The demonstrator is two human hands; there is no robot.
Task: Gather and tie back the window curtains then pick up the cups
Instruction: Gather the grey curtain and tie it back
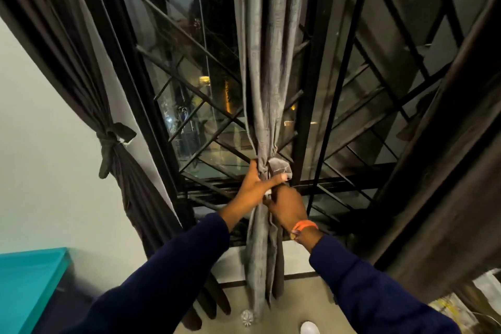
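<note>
I am facing the tall black metal-framed window [311,106] with its diagonal lattice of bars, dark glass behind it, and everything I am working on hangs in front of its middle upright. To one side the dark brown pleated curtain [81,68] is already gathered and knotted with a strip of its own cloth against the pale wall; another heavy dark brown curtain [444,171] hangs loose on the other side and, as I judge it, is yet to be tied. Between them falls the grey, faintly sheened curtain [267,62], bunched into long soft folds that narrow to a waist and spread again down toward the sill. At that waist sits the grey fabric tie [273,169], wrapped round the bundle with a frayed end sticking out. My left hand [257,184] is curled round the gathered cloth just under the knot, thumb laid across the front, while my right hand [286,207] grips the folds directly below it, the two touching. To do this well I would keep the bundle squeezed tight with the left and draw the tie snug with the right, so the slippery weave cannot slide loose. An orange band [305,226] circles my right wrist. I see no cups clearly; a small white rounded object [309,328] lies low on the floor, too cropped to name.
</note>
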